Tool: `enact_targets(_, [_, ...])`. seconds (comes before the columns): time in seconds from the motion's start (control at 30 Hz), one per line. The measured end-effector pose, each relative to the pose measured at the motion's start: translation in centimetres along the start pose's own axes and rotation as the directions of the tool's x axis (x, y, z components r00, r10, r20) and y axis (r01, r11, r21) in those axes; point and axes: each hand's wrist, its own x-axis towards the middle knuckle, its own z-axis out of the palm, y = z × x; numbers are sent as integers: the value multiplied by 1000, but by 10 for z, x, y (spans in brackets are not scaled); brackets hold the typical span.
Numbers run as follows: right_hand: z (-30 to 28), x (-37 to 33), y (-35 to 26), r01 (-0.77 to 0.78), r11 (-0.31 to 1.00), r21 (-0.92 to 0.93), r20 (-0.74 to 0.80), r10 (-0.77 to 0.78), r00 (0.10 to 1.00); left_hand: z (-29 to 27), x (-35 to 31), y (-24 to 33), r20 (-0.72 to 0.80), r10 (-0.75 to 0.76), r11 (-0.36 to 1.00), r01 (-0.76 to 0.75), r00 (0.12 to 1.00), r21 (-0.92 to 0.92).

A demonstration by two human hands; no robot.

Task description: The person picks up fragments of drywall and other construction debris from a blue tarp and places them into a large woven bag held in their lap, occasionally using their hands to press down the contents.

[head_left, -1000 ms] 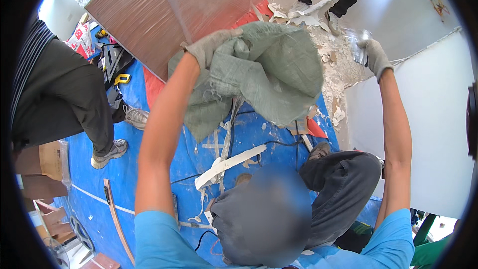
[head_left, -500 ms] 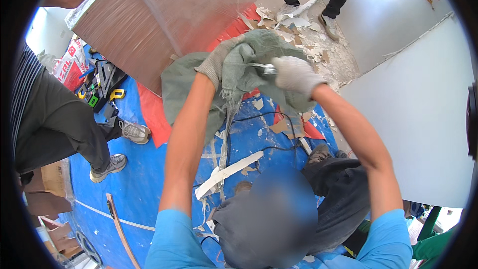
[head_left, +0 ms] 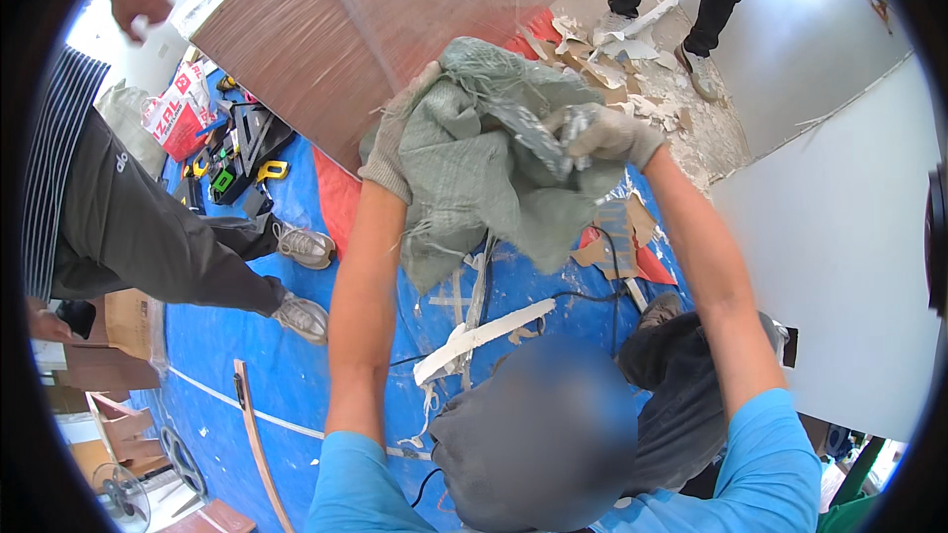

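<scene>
A crumpled grey-green woven sack (head_left: pixel 444 158) with frayed threads is raised in front of me above the blue sheet. My left hand (head_left: pixel 397 133), in a pale knit glove, is closed on the sack's left side, its fingertips partly hidden by the cloth. On the other side my right hand (head_left: pixel 607 135), gloved too, has its fingers curled at the sack's mouth around a blurred grey-white strip (head_left: pixel 533 138). Whether that strip is part of the sack or a separate piece, I cannot tell.
Blue sheeting (head_left: pixel 267 336) covers the floor, with a white strip (head_left: pixel 484 341) and black cable (head_left: pixel 617 266) on it. A wrapped brown panel (head_left: pixel 326 49) stands ahead. Tools (head_left: pixel 237 153) lie left beside a person (head_left: pixel 148 207); another person (head_left: pixel 706 0) stands among plaster debris (head_left: pixel 642 89).
The sack has been lifted and bunched, and its lower part no longer spreads to the left. The person at left has taken a hand off the panel. My view has shifted slightly left.
</scene>
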Motion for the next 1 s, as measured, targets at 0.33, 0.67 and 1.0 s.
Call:
enact_targets(0.33, [30, 37, -16, -110, 947, -301, -325, 6, 946, -25, -26, 24, -118, 332, 941, -320, 936, 108])
enact_targets(0.67, [54, -1, 66, -59, 998, 7, -822, 39, 568, -2, -39, 31, -27, 390, 921, -390, 921, 9])
enact_targets(1.0, [14, 22, -70, 85, 860, -504, -492, -366, 790, -51, -97, 46, -144, 588, 776, -505, 796, 378])
